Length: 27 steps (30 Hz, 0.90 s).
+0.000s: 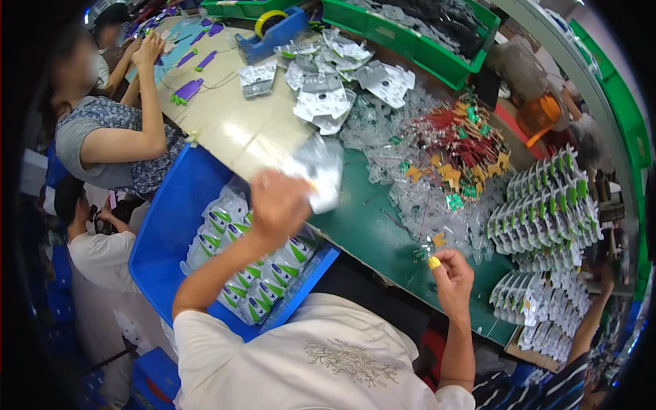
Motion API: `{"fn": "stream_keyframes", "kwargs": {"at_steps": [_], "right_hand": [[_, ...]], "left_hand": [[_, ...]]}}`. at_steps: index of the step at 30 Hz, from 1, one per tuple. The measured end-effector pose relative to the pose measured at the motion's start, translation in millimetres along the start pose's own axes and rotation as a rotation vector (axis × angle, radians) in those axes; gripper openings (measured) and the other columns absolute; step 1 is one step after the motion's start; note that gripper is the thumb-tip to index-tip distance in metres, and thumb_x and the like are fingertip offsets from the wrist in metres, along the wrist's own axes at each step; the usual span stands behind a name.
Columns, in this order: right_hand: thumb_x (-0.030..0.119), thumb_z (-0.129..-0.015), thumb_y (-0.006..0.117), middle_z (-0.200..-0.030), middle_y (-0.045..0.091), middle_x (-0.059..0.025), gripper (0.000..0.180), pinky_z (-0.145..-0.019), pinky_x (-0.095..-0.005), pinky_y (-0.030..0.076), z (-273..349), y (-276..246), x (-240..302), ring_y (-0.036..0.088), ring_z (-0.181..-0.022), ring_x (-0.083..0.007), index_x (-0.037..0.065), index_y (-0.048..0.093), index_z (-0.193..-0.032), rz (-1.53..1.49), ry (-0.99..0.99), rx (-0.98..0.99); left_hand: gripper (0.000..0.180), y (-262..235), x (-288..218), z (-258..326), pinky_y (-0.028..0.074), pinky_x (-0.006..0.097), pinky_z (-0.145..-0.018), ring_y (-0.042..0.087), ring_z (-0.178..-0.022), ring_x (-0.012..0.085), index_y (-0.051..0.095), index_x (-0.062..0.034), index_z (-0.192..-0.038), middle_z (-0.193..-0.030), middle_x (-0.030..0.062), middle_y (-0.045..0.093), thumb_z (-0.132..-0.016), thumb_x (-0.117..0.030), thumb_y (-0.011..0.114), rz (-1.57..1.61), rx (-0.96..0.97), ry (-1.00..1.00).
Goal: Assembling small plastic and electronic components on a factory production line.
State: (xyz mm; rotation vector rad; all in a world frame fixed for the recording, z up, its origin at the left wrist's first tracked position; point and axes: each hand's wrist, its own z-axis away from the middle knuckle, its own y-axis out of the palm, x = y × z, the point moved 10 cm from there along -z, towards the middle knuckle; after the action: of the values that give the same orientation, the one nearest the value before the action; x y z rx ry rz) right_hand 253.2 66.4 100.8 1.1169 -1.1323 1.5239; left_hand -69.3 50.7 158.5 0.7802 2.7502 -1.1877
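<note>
I see a clear plastic blister pack (320, 171), blurred, held tilted above the blue bin's edge; a small yellow piece (434, 262) sits pinched low

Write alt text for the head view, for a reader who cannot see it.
The left hand lifts a crinkled clear plastic packet above a blue plastic bin of packets, while the right hand pinches a small yellow piece at a cluttered green worktable.

White patterned T-shirt, short sleeves, yellow fingertip cover
</note>
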Motion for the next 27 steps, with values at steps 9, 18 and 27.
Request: {"fn": "stream_keyframes", "kwargs": {"at_steps": [9,18,27], "right_hand": [[0.003,-0.078,0.07,-0.084,0.062,-0.0121,0.017,-0.059,-0.0406,0.052,-3,79,40,0.064,-0.069,-0.0307,0.004,0.062,-0.093,0.621,-0.561,0.14],[0.005,-0.081,0.067,-0.088,0.057,-0.0097,0.015,-0.059,-0.0397,0.054,-10,115,20,0.065,-0.076,-0.0282,0.004,0.06,-0.094,0.983,-0.631,0.234],[-0.002,-0.079,0.063,-0.096,0.057,-0.0105,0.023,-0.062,-0.0404,0.055,-5,106,19,0.064,-0.08,-0.0285,0.002,0.063,-0.102,0.864,-0.619,0.213]], "left_hand": [[0.026,64,-111,61,0.038,0.046,-0.106,0.057,-0.12,0.0261,0.068,-0.008,-0.1,-0.114,0.0088,0.063,-0.076,-0.014,0.072,0.167,0.283,0.069],[0.033,82,-108,51,0.046,0.045,-0.098,0.059,-0.113,0.0295,0.067,-0.0061,-0.098,-0.115,0.0119,0.062,-0.07,-0.019,0.079,0.331,0.434,0.087],[0.032,110,-6,-29,0.053,0.04,-0.075,0.065,-0.085,0.0333,0.063,0.0002,-0.107,-0.101,0.0158,0.064,-0.081,-0.01,0.077,0.477,0.127,-0.281]]}}
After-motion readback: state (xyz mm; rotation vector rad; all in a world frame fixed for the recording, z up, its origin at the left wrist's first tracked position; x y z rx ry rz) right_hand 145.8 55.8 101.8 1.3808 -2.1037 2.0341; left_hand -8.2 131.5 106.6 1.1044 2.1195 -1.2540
